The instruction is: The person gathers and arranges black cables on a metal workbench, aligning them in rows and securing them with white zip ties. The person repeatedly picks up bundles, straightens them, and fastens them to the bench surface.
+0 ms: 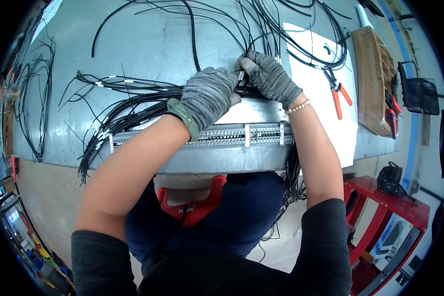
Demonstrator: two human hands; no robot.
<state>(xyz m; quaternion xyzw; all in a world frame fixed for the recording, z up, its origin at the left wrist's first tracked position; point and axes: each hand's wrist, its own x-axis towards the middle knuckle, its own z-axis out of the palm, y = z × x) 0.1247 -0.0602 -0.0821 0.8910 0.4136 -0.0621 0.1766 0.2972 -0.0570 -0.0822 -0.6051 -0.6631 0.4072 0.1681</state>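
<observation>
Both my hands wear grey knitted gloves and meet over a bundle of thin black cables [158, 92] on a metal table. My left hand [208, 93] is closed over the bundle, its fingertips largely hidden. Close beside it, my right hand [271, 78] pinches thin black wires [244, 45] between thumb and forefinger. A small white marker sleeve [240, 76] shows between the hands. Just nearer to me lies a long metal terminal strip [222, 134] with rows of small contacts, partly covered by my left forearm. White sleeves mark several cable ends fanned out at left.
White paper [348, 133] at right bears red-handled pliers [338, 96] and coiled black cable [341, 55]. Beyond it stands a divided wooden box [372, 84] with tools. More black wires [37, 98] lie at far left. A red cart [385, 197] stands at lower right.
</observation>
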